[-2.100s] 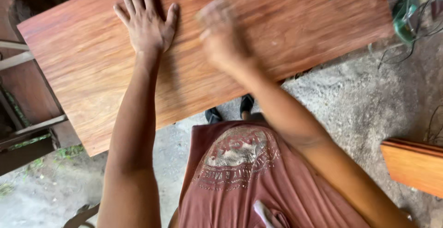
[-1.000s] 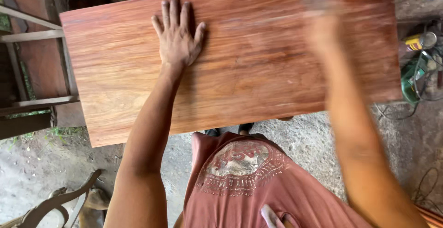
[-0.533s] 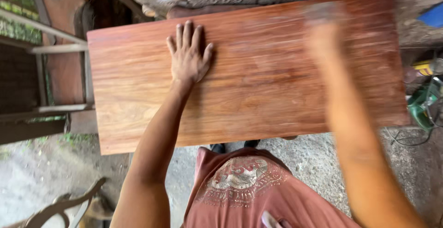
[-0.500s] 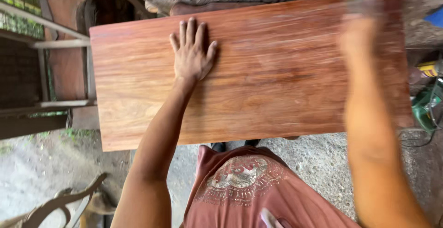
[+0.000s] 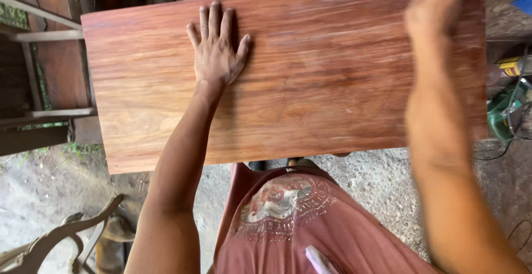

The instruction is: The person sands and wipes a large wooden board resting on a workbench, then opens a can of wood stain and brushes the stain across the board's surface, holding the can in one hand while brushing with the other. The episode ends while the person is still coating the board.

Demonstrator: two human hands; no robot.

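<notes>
Across the reddish wooden board [image 5: 310, 80], the left hand [image 5: 217, 52] lies flat with fingers spread, near its far edge. Toward the far right corner, the right hand [image 5: 432, 13] is blurred; its grip cannot be told.

A green power tool [image 5: 501, 116] with dark cables is lying right on the ground; a carved pale wooden chair frame [image 5: 66, 238] is standing lower left.

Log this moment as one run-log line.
left hand: flat on wooden board | right hand: blurred at far right corner, grip unclear
</notes>
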